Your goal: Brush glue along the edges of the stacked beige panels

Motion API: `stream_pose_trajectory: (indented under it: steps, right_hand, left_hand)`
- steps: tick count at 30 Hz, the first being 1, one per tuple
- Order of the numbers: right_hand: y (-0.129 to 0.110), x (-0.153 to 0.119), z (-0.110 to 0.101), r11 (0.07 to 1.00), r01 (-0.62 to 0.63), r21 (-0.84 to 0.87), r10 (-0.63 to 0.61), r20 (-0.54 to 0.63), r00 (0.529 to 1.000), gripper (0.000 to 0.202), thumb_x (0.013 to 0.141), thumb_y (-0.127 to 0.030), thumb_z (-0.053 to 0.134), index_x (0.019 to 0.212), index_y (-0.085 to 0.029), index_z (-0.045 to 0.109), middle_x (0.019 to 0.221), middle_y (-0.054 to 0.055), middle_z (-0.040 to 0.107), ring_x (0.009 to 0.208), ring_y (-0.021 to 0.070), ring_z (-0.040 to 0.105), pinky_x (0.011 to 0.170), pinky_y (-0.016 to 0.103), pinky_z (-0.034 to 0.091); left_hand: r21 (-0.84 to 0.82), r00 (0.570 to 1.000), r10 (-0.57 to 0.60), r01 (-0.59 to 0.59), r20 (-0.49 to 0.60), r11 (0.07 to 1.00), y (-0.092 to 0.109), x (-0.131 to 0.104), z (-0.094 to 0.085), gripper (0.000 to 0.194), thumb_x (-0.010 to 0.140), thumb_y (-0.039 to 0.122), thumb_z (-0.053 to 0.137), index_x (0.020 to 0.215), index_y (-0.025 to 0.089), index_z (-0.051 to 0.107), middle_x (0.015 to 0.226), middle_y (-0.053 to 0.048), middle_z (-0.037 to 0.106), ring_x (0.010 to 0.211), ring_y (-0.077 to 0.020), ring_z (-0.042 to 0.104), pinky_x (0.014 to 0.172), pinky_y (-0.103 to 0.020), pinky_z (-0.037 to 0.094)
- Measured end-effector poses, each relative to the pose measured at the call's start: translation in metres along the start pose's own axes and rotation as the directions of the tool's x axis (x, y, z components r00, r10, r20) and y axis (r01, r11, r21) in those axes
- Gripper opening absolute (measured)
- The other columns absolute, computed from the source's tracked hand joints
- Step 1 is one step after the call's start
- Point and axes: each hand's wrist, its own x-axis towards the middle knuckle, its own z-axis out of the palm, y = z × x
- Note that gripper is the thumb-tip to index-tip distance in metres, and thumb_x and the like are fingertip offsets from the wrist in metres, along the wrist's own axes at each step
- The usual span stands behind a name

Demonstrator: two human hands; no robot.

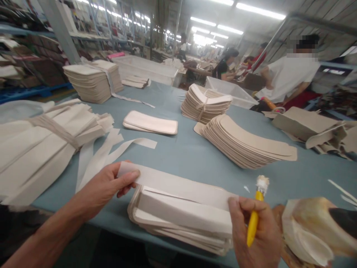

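A white strip [178, 183] is stretched between both hands, just above the far edge of a stack of pale rounded panels [134, 209]. My left hand [110, 184] pinches its left end between thumb and fingers. At the other end, my right hand [258, 232] grips the strip with thumb and fingertips. That same hand also keeps a yellow-handled brush [253, 223] tucked between the fingers, its bristles up and coated in white. Another white strip [167, 208] lies along the top panel.
Loose strips [111, 149] and a tied strip bundle [41, 145] lie left. Panels [150, 123], a fanned panel stack [245, 141] and tied stacks [206, 102] sit farther back on the blue-green table [167, 152]. A smeared container [306, 223] stands right. People [295, 74] work beyond.
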Motion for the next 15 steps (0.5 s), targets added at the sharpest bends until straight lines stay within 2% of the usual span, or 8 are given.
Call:
stream_pose_trajectory:
  steps: [4, 10, 13, 15]
  right_hand:
    - [0.008, -0.002, -0.004, 1.0, -0.006, -0.023, 0.006, -0.001, 1.0, 0.03, 0.093, -0.05, 0.068, 0.085, -0.023, 0.059, 0.081, 0.002, 0.07, 0.069, 0.0161, 0.065, 0.068, 0.027, 0.048]
    - [0.036, -0.014, -0.012, 0.992, 0.015, -0.122, -0.008, 0.054, 0.999, 0.034, 0.092, -0.055, 0.068, 0.086, -0.022, 0.061, 0.082, 0.004, 0.072, 0.072, 0.0191, 0.068, 0.067, 0.029, 0.049]
    - [0.039, -0.021, -0.015, 0.983, -0.047, -0.179, 0.057, 0.051, 0.997, 0.04, 0.091, -0.063, 0.065, 0.086, -0.023, 0.062, 0.081, 0.004, 0.071, 0.072, 0.0208, 0.067, 0.066, 0.031, 0.048]
    - [0.04, -0.025, -0.015, 0.983, -0.117, -0.139, 0.123, 0.036, 0.992, 0.044, 0.09, -0.067, 0.064, 0.086, -0.023, 0.061, 0.08, 0.004, 0.071, 0.07, 0.0204, 0.066, 0.066, 0.031, 0.047]
  left_hand:
    - [-0.041, 0.999, -0.018, 0.016, -0.042, 0.999, -0.006, -0.001, 0.003, 0.05, 0.071, 0.067, 0.075, 0.073, 0.02, 0.06, 0.059, 0.003, 0.056, 0.05, -0.0098, 0.043, 0.046, -0.022, 0.035]
    - [-0.119, 0.993, -0.112, 0.117, 0.048, 0.986, -0.022, -0.018, 0.011, 0.052, 0.079, 0.071, 0.071, 0.078, 0.019, 0.064, 0.062, 0.002, 0.058, 0.052, -0.0096, 0.045, 0.048, -0.021, 0.037]
    - [-0.081, 0.989, -0.148, 0.149, 0.012, 0.986, -0.023, -0.029, 0.017, 0.054, 0.079, 0.072, 0.069, 0.075, 0.019, 0.062, 0.06, 0.003, 0.056, 0.052, -0.0097, 0.043, 0.05, -0.021, 0.036]
    - [-0.036, 0.985, -0.167, 0.166, -0.04, 0.985, -0.025, -0.035, 0.022, 0.055, 0.076, 0.074, 0.07, 0.074, 0.02, 0.061, 0.057, 0.004, 0.054, 0.052, -0.0101, 0.042, 0.05, -0.021, 0.035]
